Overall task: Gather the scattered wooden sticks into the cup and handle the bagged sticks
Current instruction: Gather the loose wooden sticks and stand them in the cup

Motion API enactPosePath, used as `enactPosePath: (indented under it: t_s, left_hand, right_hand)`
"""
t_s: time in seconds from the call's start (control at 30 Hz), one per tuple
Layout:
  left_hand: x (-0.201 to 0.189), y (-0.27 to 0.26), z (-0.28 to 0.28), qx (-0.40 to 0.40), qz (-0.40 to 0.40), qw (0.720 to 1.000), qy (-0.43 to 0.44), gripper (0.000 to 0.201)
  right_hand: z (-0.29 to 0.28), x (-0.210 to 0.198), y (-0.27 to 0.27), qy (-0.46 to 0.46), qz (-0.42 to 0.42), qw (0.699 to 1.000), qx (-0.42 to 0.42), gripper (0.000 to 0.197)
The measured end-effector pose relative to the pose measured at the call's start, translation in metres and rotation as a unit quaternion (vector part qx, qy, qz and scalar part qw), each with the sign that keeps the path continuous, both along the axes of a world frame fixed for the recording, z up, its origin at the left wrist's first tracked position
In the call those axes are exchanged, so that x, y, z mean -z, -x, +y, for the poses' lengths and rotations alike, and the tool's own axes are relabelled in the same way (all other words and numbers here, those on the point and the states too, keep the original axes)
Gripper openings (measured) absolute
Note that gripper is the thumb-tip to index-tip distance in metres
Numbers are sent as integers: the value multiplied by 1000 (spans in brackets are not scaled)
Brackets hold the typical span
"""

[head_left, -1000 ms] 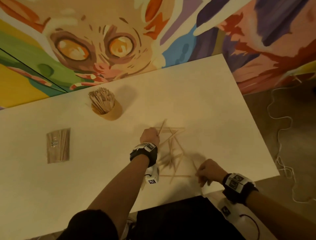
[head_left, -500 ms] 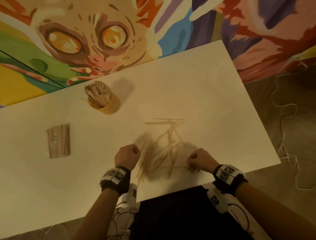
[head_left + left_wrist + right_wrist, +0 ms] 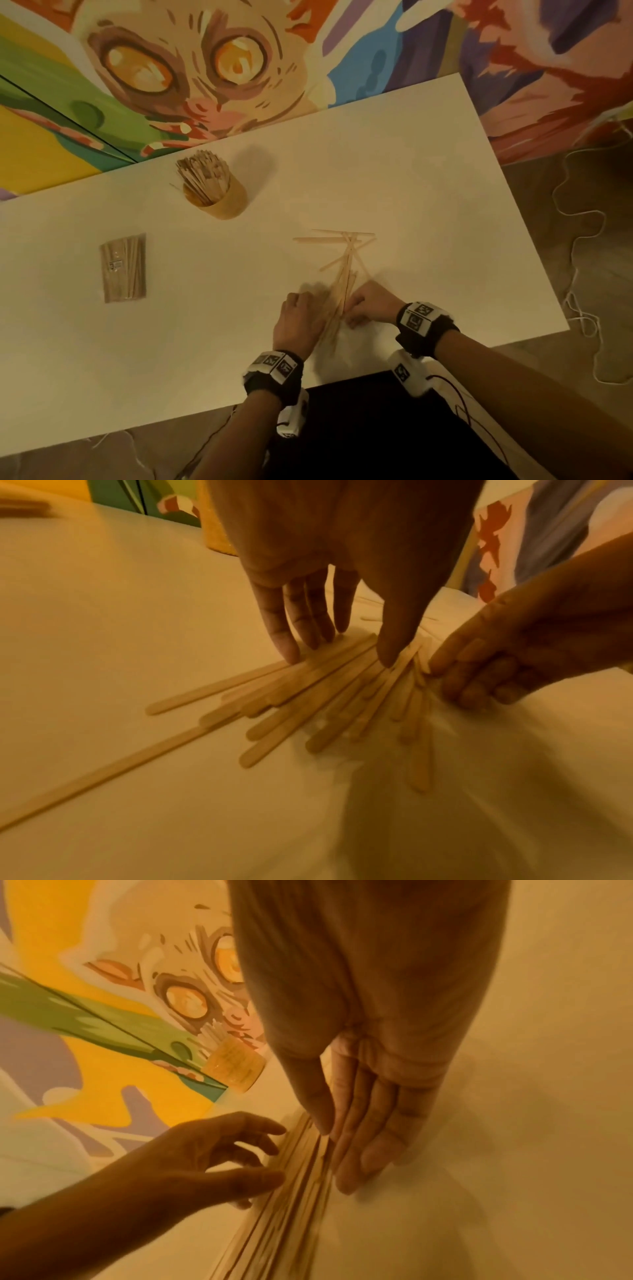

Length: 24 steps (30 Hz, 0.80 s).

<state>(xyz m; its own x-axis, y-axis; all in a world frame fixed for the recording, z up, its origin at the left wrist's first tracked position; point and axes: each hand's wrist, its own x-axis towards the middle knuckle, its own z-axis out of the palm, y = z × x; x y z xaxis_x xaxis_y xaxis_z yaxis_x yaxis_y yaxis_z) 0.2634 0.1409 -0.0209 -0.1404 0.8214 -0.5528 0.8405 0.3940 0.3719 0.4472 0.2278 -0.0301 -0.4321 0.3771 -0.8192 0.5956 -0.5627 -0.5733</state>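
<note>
Several loose wooden sticks (image 3: 343,263) lie on the white table (image 3: 428,192), bunched at their near ends and fanned at the far end. My left hand (image 3: 308,308) presses straight fingers against the bundle's left side. My right hand (image 3: 359,305) presses against its right side. In the left wrist view the left hand (image 3: 342,647) rests fingertips and thumb on the sticks (image 3: 308,693). In the right wrist view the right hand (image 3: 342,1150) lies flat along the sticks (image 3: 294,1183). A tan cup (image 3: 222,202) full of sticks stands farther back to the left. The bagged sticks (image 3: 123,267) lie at the left.
The table's near edge (image 3: 342,380) runs just behind my wrists, and its right edge (image 3: 534,246) lies beyond the sticks. A painted wall (image 3: 239,68) backs the table. White cord (image 3: 579,240) trails on the floor at the right.
Both hands have swept inward toward each other. The scattered sticks now form a tighter bundle between them, with only the far ends still spread.
</note>
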Motion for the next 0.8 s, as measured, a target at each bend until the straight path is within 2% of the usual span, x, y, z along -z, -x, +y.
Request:
enactPosePath:
  t_s: [0.13, 0.23, 0.37, 0.5, 0.57, 0.7, 0.8]
  left_hand:
    - [1, 6, 4, -69, -69, 995, -28, 45]
    - [-1, 26, 18, -81, -67, 991, -79, 31]
    - [7, 40, 78, -6, -25, 988, -155, 31]
    - [9, 25, 147, 147, 23, 980, -136, 46]
    - [14, 21, 166, 195, 37, 975, -102, 45]
    - [20, 19, 162, 221, 46, 968, -107, 21]
    - [19, 18, 138, 175, 28, 980, -87, 20]
  right_hand:
    - [6, -4, -2, -37, 16, 999, -12, 17]
    - [22, -13, -23, -64, 8, 998, 23, 12]
    - [47, -14, -47, -156, -103, 981, 58, 12]
    - [51, -16, -34, -187, -163, 969, 24, 20]
    - [47, -18, -23, -203, -177, 963, 18, 18]
    - [33, -17, -4, -213, -163, 963, 0, 17]
    - [17, -12, 7, -212, -148, 966, -7, 17]
